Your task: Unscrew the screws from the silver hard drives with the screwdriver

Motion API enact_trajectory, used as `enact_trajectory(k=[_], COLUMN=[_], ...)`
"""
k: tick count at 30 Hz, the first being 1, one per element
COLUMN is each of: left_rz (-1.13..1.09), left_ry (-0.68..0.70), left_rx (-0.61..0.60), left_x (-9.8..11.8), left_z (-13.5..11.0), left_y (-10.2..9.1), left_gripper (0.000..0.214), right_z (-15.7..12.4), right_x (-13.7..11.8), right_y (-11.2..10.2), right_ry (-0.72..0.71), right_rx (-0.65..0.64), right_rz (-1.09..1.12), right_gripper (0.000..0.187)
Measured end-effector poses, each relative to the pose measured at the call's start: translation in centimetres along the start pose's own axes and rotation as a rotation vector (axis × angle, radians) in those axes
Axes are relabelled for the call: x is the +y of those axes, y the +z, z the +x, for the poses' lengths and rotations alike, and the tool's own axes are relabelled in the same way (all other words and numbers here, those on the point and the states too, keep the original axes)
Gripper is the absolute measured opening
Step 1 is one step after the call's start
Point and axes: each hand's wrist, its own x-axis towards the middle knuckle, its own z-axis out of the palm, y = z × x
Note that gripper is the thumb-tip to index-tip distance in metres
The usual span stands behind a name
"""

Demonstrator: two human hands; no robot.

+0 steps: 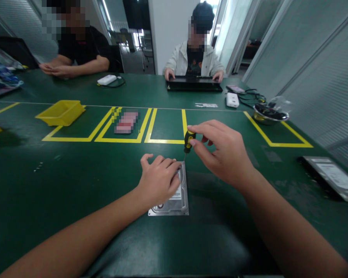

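Hard drive point(176, 202) lies on the green worktop point(75, 173), its left part hidden under the left hand point(159, 179), whose fingers rest flat and loosely spread on it. At its far right corner stands the screwdriver point(188, 141), thin tip hard to make out, handle pinched by the fingers of the right hand point(223, 154).

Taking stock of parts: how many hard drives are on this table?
2. One drive lies under the left hand; the right hand holds a screwdriver at its corner. The other drive lies far right. More may be hidden.

hard drive point(178, 200) half under left hand point(159, 179), pink item point(127, 122) blurred
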Motion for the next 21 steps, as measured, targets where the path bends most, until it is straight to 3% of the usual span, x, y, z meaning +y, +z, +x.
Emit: enact_trajectory(k=[21], left_rz=[0.003], left_ry=[0.008], left_rx=[-0.006], left_x=[-0.06], left_z=[-0.05], left_y=[-0.07], left_gripper=[0.03], right_z=[-0.05], right_x=[0.32], right_y=[0.09], right_ry=[0.004], right_rx=[0.035], right_rz=[-0.076], right_gripper=[0.027])
